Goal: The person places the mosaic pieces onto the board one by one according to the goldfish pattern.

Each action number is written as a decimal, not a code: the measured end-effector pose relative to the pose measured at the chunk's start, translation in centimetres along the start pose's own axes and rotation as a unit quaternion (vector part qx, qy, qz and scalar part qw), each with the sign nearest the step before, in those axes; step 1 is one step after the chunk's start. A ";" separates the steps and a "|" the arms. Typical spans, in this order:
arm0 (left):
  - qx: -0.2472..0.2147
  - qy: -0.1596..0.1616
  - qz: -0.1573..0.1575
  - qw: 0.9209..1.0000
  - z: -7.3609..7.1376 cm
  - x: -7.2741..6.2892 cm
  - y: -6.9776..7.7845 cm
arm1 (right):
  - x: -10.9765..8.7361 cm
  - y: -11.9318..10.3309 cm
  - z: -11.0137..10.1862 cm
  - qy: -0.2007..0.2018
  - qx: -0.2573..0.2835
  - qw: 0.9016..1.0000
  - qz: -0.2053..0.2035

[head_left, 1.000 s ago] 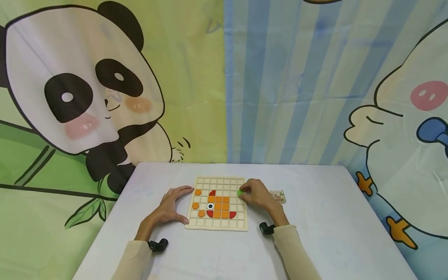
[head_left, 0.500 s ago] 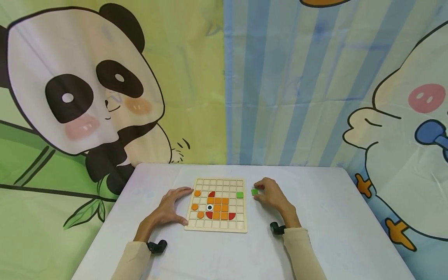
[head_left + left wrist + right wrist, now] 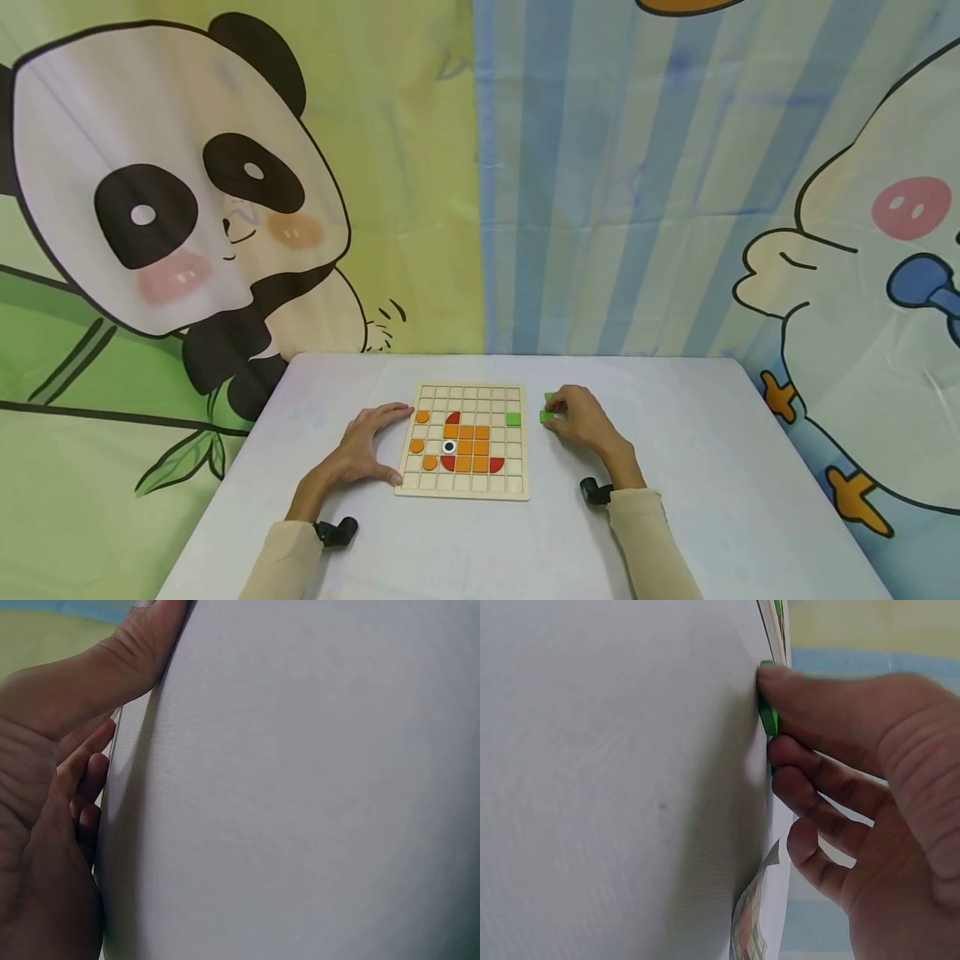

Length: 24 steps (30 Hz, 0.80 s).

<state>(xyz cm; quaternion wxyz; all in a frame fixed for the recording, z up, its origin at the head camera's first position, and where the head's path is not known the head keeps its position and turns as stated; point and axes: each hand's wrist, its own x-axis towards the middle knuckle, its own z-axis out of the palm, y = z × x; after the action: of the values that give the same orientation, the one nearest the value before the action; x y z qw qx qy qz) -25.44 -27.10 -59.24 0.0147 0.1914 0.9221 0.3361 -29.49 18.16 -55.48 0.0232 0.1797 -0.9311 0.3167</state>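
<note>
A wooden grid board [image 3: 462,492] lies flat on the white table. Set in its cells are orange square tiles [image 3: 472,433], several red quarter-round tiles [image 3: 497,464], a white-and-black eye tile [image 3: 448,447], orange round tiles [image 3: 423,417] and one green square tile [image 3: 513,419]. My left hand [image 3: 362,450] is spread along the board's left edge, fingertips and thumb touching it. Right of the board, my right hand [image 3: 583,423] pinches a green square tile [image 3: 766,705] low over the table. A second green tile [image 3: 550,396] shows by the fingertips, partly hidden.
A small printed paper card [image 3: 751,919] with a raised corner lies under the right hand, hidden in the head view. The white table [image 3: 465,550] extends all around the board. A patterned cloth [image 3: 420,167] hangs behind it.
The right hand has let go of a green tile on the board's right side and moved right to more green tiles. A second one now shows at its fingertips. The left hand stays put.
</note>
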 end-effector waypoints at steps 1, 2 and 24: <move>-0.001 0.001 0.001 1.000 0.0 0.0 0.0 | 0.0 0.0 0.0 0.001 -0.002 1.000 -0.002; 0.001 0.003 0.002 1.000 -0.1 0.0 0.1 | 0.1 -0.1 0.0 0.003 -0.005 1.000 -0.004; 0.003 0.002 -0.001 1.000 0.0 -0.1 0.2 | 1.7 -2.9 2.5 -0.028 0.021 0.996 -0.088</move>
<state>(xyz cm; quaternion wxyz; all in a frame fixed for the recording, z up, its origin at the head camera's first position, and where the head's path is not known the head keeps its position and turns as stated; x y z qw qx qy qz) -25.23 -26.98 -59.14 0.0130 0.1897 0.9234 0.3334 -29.88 14.00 -55.55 0.0213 0.2701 -0.9049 0.3282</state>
